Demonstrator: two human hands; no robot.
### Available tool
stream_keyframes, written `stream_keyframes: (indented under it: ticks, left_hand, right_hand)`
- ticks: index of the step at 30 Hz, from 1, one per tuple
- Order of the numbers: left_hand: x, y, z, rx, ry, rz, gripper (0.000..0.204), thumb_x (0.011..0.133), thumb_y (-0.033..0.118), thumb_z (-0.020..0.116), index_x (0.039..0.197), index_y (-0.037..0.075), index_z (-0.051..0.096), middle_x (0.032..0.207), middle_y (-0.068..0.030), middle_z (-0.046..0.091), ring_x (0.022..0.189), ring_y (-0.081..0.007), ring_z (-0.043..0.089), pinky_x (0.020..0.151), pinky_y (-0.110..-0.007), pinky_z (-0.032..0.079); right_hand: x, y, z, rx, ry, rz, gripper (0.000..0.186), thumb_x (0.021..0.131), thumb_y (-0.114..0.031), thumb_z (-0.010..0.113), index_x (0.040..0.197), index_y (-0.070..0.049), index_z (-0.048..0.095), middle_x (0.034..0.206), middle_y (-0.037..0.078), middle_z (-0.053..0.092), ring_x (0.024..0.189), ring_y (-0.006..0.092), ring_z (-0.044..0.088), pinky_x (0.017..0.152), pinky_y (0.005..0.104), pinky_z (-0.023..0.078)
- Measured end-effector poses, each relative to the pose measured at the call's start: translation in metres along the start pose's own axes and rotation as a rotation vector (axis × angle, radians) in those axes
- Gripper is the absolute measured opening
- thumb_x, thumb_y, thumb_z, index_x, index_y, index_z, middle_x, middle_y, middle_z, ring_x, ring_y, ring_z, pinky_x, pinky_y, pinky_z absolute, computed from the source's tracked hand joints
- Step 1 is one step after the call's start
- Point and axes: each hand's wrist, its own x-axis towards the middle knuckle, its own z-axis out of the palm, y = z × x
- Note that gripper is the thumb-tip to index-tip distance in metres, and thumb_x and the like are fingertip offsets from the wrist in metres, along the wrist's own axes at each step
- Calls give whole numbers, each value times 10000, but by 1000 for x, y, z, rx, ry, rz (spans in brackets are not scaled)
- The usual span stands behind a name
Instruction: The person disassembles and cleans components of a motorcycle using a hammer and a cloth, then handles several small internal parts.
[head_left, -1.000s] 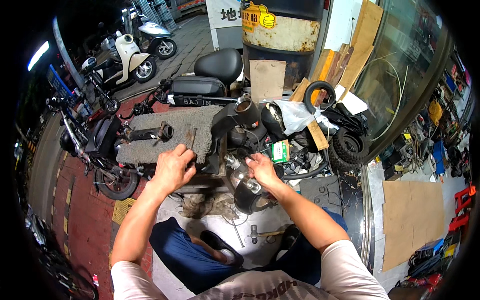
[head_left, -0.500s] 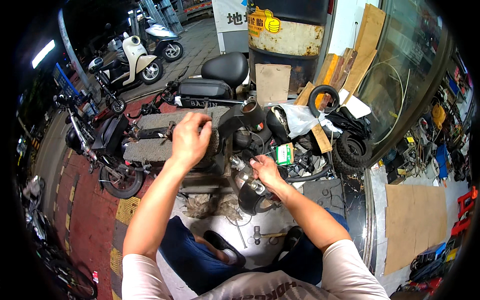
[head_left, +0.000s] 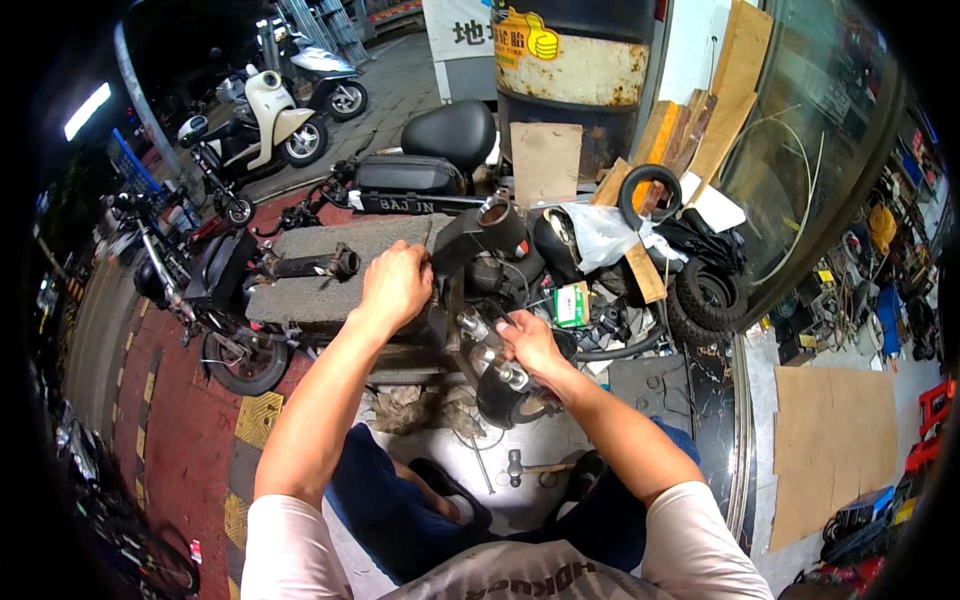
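My left hand is at the right end of a bench covered in grey carpet, its fingers curled. Whatever they may hold is hidden. Just beyond that hand, a black metal bracket with an open round tube juts off the bench end. Lower down, my right hand closes around the top of a dark front fork with silver caps, which stands beside the bench. On the carpet lies a short dark shaft with a ring-shaped end.
A hammer lies on the floor between my feet, near a thin metal rod. Rags sit under the bench. To the right are a green-and-white box, loose parts and small tyres. A black scooter seat stands behind the bench.
My left hand has moved slightly right and toward me, down to the bench's end, uncovering the shaft's ring end. My right hand stays on the fork.
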Motion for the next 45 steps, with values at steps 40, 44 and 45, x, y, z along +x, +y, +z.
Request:
stream_keyframes:
  ticks: [40,44,45]
  left_hand:
    - [-51,76,136,-1343,-559,-946,384,977,463,704,821,132,587,715,-53,625,529,-149,508,479,-283,398]
    - [-54,74,141,-1382,-473,-929,390,998,436,669,800,121,553,679,-53,575,604,-161,537,487,-296,375]
    - [-54,74,144,-1397,-451,-941,396,1003,434,660,791,122,542,668,-53,562,609,-165,538,486,-298,368]
  right_hand:
    - [-19,136,-195,134,699,617,212,934,-254,637,970,-54,697,863,83,714,757,207,696,626,400,550]
    - [-74,237,-138,579,819,1006,410,972,-406,611,1163,-47,659,1057,186,703,955,337,706,767,498,566]
    - [-81,254,-119,718,809,1055,463,981,-444,604,1212,-45,649,1105,212,701,1004,369,708,803,522,570]
